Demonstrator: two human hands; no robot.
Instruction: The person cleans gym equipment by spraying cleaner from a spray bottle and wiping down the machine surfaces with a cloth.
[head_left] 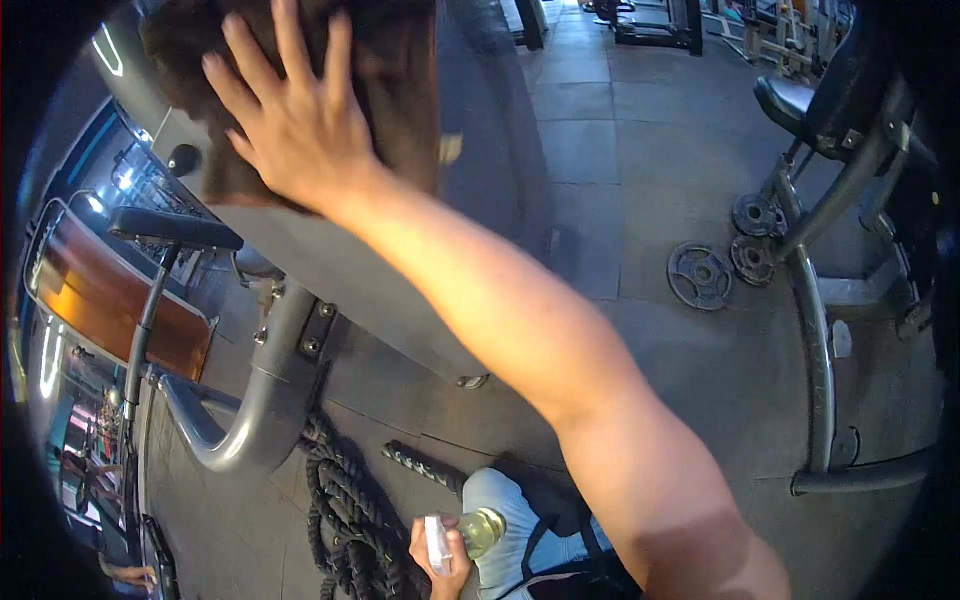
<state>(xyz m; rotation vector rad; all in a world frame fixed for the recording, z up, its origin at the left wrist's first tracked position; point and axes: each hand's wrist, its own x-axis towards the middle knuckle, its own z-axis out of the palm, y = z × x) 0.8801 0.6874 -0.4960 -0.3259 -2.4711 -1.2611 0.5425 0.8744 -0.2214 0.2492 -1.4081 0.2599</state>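
My right hand lies flat with fingers spread on a dark brown cloth, which covers the upper part of a grey machine panel. My right arm stretches across the view from the lower right. Low in the view, my left hand is closed around a clear bottle with a white spray head and yellowish liquid, beside my light blue trouser leg.
Thick black ropes lie coiled below the machine's curved grey frame. Weight plates rest on the floor near a seated machine at right. At the lower left edge, another person's arm shows.
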